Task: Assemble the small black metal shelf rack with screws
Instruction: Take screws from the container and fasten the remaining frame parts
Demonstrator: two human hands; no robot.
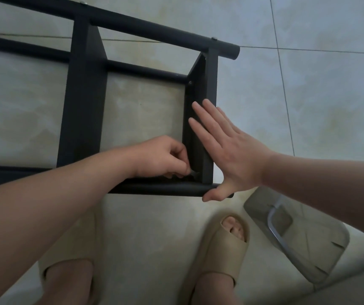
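The black shelf rack [84, 102] lies on its side on a pale tiled floor [308, 95], just in front of the person's feet. Its round bars run left to right, with flat cross panels between them.

The left hand [163, 157] reaches into the corner where the end panel [207, 80] meets the near bar [165, 189]. Its fingers are curled and pinch a small silvery tool [193, 172]; what kind of tool it is cannot be told.

The right hand [231, 150] lies flat against the end panel, fingers straight and slightly spread, gripping nothing. Its thumb rests on the end of the near bar.

A screw head [214, 38] shows on the far bar above the end panel.

Two beige slippers [223, 249] stand below the rack. To their right lies a clear plastic package [297, 238] with a bent metal piece in it.
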